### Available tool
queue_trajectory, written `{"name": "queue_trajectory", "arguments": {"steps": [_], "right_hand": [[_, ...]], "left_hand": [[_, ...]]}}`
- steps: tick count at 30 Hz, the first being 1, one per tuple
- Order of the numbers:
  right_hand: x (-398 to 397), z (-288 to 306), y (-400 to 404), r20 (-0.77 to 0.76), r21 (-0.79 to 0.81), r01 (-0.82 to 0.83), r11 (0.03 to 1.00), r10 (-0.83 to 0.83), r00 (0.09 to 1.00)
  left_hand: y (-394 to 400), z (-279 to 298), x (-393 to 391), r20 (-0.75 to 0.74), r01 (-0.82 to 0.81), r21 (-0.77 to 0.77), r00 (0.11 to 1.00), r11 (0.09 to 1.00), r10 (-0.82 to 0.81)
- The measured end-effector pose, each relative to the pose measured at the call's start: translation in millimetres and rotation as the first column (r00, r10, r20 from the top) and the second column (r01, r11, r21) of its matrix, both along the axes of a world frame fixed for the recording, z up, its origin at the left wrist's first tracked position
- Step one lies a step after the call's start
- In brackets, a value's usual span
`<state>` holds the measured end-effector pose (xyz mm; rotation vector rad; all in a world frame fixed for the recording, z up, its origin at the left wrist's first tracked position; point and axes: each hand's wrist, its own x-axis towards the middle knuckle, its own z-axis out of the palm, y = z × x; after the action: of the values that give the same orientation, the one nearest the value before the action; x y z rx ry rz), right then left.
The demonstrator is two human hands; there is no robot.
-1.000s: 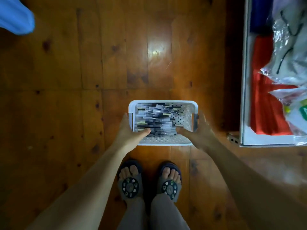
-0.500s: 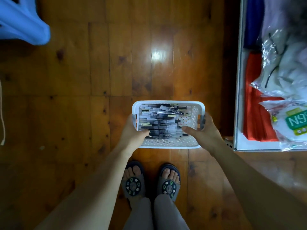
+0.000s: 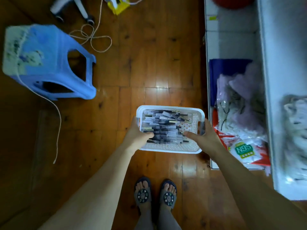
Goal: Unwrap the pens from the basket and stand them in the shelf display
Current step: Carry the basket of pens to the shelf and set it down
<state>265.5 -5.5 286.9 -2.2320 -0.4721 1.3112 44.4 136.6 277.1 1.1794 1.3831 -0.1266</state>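
1. White perforated plastic, the basket is held out in front of the person, above the wooden floor, level with the low shelf on its right.
2. Wrapped pens lie heaped inside it, mostly toward its left end, dark barrels in clear sleeves.
3. Left hand grips the basket's left wall, thumb hooked over the rim onto the pens, the other fingers hidden underneath.
4. Right hand clasps the right wall at the handle slot, thumb inside, fingers wrapped round the outside.
5. Blue plastic stool stands well to the left, a pale cord trailing past it.
6. Bagged goods fill the shelf's lower compartment; they look blurred.
7. Sandalled feet stand below the basket.
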Motion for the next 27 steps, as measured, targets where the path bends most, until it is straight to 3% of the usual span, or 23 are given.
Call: {"name": "queue_trajectory", "arguments": {"steps": [9,14,27], "right_hand": [[8,184,68,0.109,0.080,0.012,0.997,-0.021,0.994],[23,264,107,0.140,0.140,0.037,0.989,-0.057,0.988],[134,359,242,0.159,0.247,0.034,0.968,-0.075,0.984]], "left_hand": [[77,180,15,0.022,0.038,0.044,0.999,0.998,-0.039],[115,260,44,0.040,0.002,0.155,0.999,0.988,-0.008],[250,373,158,0.097,-0.016,0.280,0.995,0.960,-0.012]]}}
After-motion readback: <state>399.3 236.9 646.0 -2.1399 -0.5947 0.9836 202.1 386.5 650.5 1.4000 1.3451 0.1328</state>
